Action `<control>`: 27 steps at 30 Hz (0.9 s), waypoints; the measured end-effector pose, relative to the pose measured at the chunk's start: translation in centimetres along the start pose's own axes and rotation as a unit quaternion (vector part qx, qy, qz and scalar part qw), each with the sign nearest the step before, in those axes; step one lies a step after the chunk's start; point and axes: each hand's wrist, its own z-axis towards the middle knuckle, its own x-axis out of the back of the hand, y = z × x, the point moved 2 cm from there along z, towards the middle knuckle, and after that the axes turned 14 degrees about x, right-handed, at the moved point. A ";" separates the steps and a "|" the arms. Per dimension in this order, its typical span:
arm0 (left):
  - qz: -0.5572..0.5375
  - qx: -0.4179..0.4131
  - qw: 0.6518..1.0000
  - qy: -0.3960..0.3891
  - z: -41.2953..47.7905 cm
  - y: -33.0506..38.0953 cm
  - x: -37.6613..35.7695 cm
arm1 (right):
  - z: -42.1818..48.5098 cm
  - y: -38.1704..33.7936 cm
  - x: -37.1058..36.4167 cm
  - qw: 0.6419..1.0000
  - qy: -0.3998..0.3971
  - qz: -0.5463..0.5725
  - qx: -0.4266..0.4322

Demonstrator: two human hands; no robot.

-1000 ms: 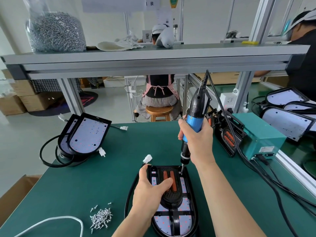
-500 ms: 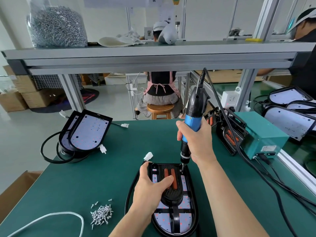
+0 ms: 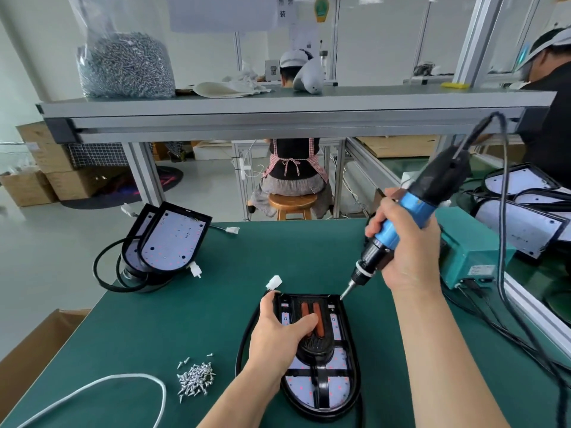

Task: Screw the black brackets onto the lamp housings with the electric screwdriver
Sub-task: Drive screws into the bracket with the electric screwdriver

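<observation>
Head view | R hand (image 3: 408, 242) fingers wrapped on electric screwdriver (image 3: 408, 208); was upright, now tilted, bit lifted just off lamp housing (image 3: 352, 381) 1 o'clock corner | L hand (image 3: 278, 338) fingers grip housing edge, thumb on black bracket (image 3: 318, 347); housing at tabletop (image 3: 185, 304) 6 o'clock | prob. that screw seated; next from screw pile (image 3: 196, 378), 8 o'clock.

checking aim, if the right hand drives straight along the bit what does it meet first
From the right hand, the electric screwdriver bit would likely meet the lamp housing at its far right corner; depth unclear.

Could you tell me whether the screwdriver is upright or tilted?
Tilted: the screwdriver leans right, bit slanting to a far corner of the lamp housing.
</observation>
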 end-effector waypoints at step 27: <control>0.158 -0.015 0.983 0.096 -1.5 1.8 2.8 | -9.9 1.7 11.7 0.917 0.307 0.173 -0.188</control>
